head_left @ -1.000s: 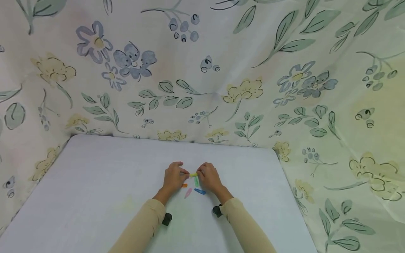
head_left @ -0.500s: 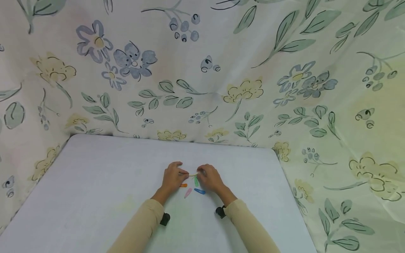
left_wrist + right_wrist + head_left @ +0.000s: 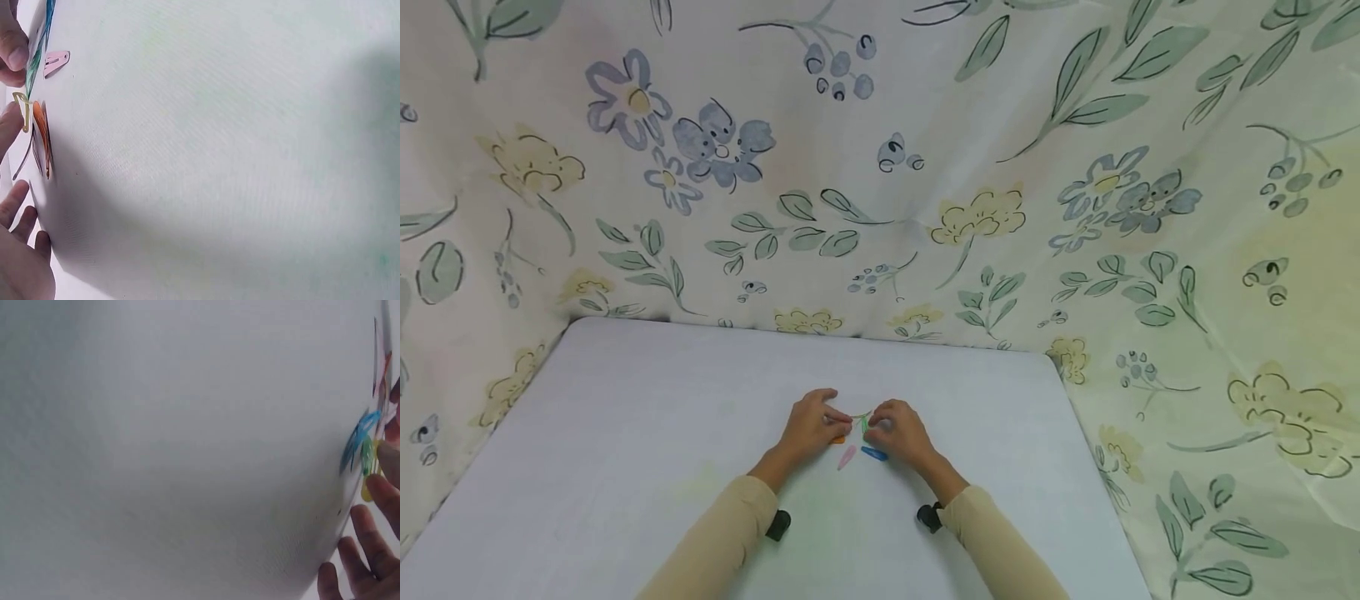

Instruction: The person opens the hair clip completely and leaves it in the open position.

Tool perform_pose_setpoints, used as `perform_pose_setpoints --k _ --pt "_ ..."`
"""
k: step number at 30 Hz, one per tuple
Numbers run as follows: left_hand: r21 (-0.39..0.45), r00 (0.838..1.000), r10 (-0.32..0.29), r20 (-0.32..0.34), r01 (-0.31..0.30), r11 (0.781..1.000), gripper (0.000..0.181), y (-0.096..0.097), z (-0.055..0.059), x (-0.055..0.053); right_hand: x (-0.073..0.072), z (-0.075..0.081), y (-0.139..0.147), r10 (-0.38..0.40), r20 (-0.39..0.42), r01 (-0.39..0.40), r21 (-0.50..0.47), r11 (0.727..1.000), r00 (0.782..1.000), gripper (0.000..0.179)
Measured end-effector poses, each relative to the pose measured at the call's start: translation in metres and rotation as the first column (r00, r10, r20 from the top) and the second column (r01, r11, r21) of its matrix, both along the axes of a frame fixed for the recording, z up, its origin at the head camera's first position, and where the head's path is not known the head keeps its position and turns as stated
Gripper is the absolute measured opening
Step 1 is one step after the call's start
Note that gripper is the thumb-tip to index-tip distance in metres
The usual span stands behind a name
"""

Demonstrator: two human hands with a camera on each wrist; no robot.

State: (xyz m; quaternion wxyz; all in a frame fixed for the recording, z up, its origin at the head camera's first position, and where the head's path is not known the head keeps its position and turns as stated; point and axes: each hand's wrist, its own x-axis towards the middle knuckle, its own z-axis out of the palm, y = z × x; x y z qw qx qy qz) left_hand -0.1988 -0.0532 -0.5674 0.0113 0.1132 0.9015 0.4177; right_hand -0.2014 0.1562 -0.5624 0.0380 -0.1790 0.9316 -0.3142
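Observation:
Between my hands is a yellow snap hair clip (image 3: 860, 415), seen nearly edge-on as a thin line in the head view. The fingers of my left hand (image 3: 808, 427) pinch its left end. My right hand (image 3: 901, 431) pinches the right end, and the clip's yellow tip (image 3: 367, 490) shows by the thumb and forefinger in the right wrist view. Just below it lies a green hair clip (image 3: 865, 426), partly covered by the right fingers. An orange clip (image 3: 838, 440) peeks out under the left fingers. Nearer the person are a pink clip (image 3: 847, 457) and a blue clip (image 3: 874, 453).
The clips lie on a white-covered table (image 3: 700, 400). Behind and beside it hangs a floral cloth (image 3: 880, 167). Black wrist cameras (image 3: 778, 525) sit at both sleeve cuffs. A thin purplish shape (image 3: 24, 159) shows beside the orange clip in the left wrist view.
The yellow clip has turned from its flat face to edge-on. Both hands have shifted slightly toward the person, and the right fingers now cover part of the green clip.

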Motion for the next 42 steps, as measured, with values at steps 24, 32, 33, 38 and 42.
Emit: perform_pose_setpoints --k 24,32,33,38,42 --pt "-0.049 0.997 -0.069 -0.042 0.067 0.997 0.008 -0.003 0.002 0.003 0.005 -0.002 -0.007 0.043 -0.167 -0.02 0.136 0.99 0.985 0.018" --pt "-0.042 0.996 -0.075 -0.049 0.073 0.996 0.009 -0.002 0.002 0.003 0.006 0.0 0.0 0.034 -0.082 -0.023 0.127 0.992 0.996 0.018" --pt "-0.044 0.996 -0.075 -0.047 0.073 0.996 0.01 -0.002 0.002 0.003 0.006 0.0 0.001 0.035 -0.081 -0.025 0.122 0.992 0.996 0.018" --pt "-0.051 0.997 -0.067 -0.042 0.065 0.997 0.01 -0.002 0.004 0.004 0.005 -0.001 0.005 0.053 -0.146 -0.037 0.116 0.993 0.988 0.012" --pt "-0.049 0.997 -0.066 -0.037 0.065 0.997 0.01 -0.002 0.005 0.005 0.005 -0.002 0.007 0.038 -0.192 -0.016 0.113 0.994 0.981 0.009"
